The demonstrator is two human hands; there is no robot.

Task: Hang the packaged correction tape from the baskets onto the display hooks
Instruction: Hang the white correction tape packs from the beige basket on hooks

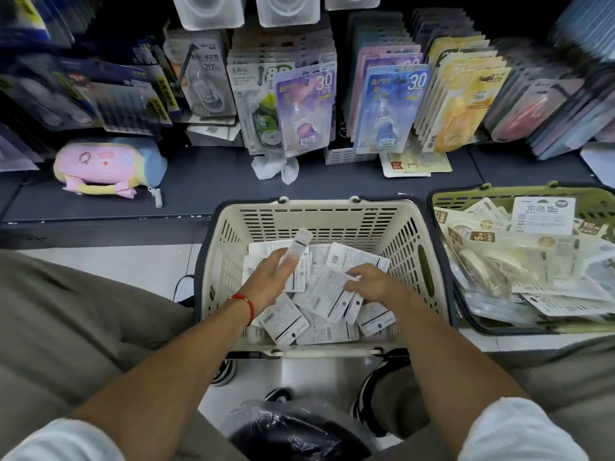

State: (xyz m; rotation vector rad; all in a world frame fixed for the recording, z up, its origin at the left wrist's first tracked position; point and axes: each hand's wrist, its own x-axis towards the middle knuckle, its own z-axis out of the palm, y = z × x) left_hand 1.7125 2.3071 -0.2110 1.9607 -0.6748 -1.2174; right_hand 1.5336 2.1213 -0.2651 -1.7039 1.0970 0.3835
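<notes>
I see the correction tape packs [319, 294] heaped face-down in the cream basket [332, 214], flat white cards with fine print and barcodes showing. My left hand [266, 277] pinches one pack [299, 242] between its fingertips and holds it tilted above the heap; a red cord bracelet [244, 302] circles that wrist. My right hand [372, 282] lies on the heap with its fingers curled onto the top card, though I cannot tell whether it truly grips it.

The basket is slotted plastic with a dark rim, standing on a pale tiled floor [149, 267]. Just beside it on the right stands a green basket [466, 197], piled with clear, glossy packs on beige cards [515, 257].

Beyond both runs a low dark shelf [199, 184], and above it the display hooks carry rows of carded tape: purple [304, 111], blue [389, 111] and yellow [462, 104] cards hanging close together. A soft pastel pouch [106, 166] with a bow lies on the shelf to the left, and a crumpled white scrap [276, 169] lies near the middle.

A crinkled plastic bag [293, 430] over something dark sits on the floor between my knees.
</notes>
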